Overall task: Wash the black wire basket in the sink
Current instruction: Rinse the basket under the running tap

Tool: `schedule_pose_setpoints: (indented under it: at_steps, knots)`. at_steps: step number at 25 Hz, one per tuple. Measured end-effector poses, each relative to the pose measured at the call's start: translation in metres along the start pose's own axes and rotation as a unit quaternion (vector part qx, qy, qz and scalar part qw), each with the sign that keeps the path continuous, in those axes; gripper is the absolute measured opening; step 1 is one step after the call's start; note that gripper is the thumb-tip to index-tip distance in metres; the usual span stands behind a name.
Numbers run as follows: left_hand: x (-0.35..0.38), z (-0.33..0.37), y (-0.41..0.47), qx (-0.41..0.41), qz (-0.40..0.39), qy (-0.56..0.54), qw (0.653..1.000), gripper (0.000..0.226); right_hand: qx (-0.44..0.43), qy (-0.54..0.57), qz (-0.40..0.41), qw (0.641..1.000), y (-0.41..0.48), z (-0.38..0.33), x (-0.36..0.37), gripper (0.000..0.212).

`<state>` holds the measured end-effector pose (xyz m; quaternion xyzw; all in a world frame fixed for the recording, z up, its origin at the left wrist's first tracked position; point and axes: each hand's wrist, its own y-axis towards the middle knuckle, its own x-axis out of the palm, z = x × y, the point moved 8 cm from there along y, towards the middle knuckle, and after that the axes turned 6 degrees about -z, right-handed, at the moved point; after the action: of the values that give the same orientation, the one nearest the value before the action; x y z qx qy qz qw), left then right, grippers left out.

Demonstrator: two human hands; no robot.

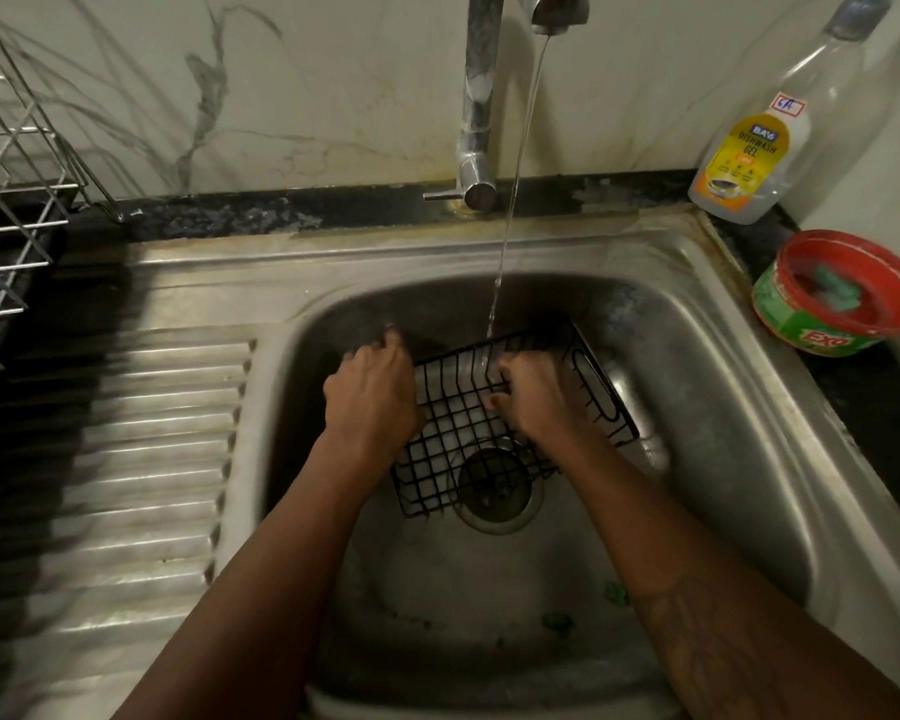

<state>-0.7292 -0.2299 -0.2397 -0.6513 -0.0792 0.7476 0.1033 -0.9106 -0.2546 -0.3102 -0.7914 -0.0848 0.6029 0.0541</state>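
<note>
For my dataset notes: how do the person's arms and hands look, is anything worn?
Both forearms are bare, no sleeves in view. The left hand and right hand wear no gloves; no watch or bracelet shows. A dark line tattoo marks the right forearm.

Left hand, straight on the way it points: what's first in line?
Likely the far wall of the sink, just beyond the left hand gripping the black wire basket; depth is unclear.

The clear bottle (780,127) label reads "DISHWASH GEL"; the round tub (827,335) reads "EXO".
</note>
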Motion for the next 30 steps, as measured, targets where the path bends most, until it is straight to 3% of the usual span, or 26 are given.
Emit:
schedule_pose_setpoints:
  at_steps: [1, 2, 5, 8, 12, 14, 17, 19, 22, 25, 27, 30]
  knots:
    - [0.003, 0.007, 0.003, 0.038, -0.008, -0.011, 0.999, 0.071, -0.043, -0.024, -0.009, 0.999, -0.001, -0.011, 0.004, 0.032]
    - [0.006, 0.014, 0.004, 0.066, -0.024, -0.017, 0.997, 0.07, -0.069, -0.036, -0.024, 0.997, 0.0, -0.018, 0.011, 0.036]
    - [0.002, 0.014, 0.006, 0.058, 0.025, -0.036, 0.997, 0.019, -0.111, -0.039, -0.056, 0.991, 0.006, -0.031, 0.018, 0.041]
    - [0.004, 0.0, 0.006, -0.003, 0.021, -0.046, 0.999, 0.043, -0.157, 0.014, -0.076, 0.985, 0.005, -0.052, 0.02, 0.034]
    - [0.004, 0.005, 0.01, 0.019, -0.008, -0.086, 0.996, 0.022, -0.13, 0.056, -0.138, 0.98, -0.003, -0.059, 0.016, 0.019]
    - [0.01, 0.012, 0.012, 0.037, -0.059, -0.107, 0.992, 0.012, -0.12, 0.078, -0.086, 0.986, -0.002, -0.05, -0.005, 0.02]
    - [0.017, 0.02, 0.012, 0.042, -0.095, -0.14, 0.985, 0.018, -0.112, 0.152, 0.071, 0.979, -0.004, -0.029, -0.037, 0.029]
    - [0.022, 0.026, 0.012, 0.059, -0.115, -0.158, 0.979, 0.01, -0.129, 0.118, 0.136, 0.975, -0.006, -0.029, -0.04, 0.024]
    - [0.031, 0.031, 0.012, 0.068, -0.147, -0.186, 0.969, 0.011, -0.121, 0.057, 0.172, 0.976, 0.001, -0.037, -0.039, 0.027]
    - [0.034, 0.029, 0.015, 0.052, -0.143, -0.189, 0.97, 0.02, -0.105, -0.053, 0.098, 0.988, 0.009, -0.048, -0.024, 0.036]
    - [0.036, 0.023, 0.014, 0.019, -0.164, -0.211, 0.963, 0.02, -0.134, -0.014, 0.033, 0.99, 0.008, -0.046, -0.015, 0.041]
    - [0.039, 0.013, 0.008, -0.048, -0.195, -0.252, 0.947, 0.019, -0.135, 0.072, -0.015, 0.988, 0.001, -0.016, -0.021, 0.031]
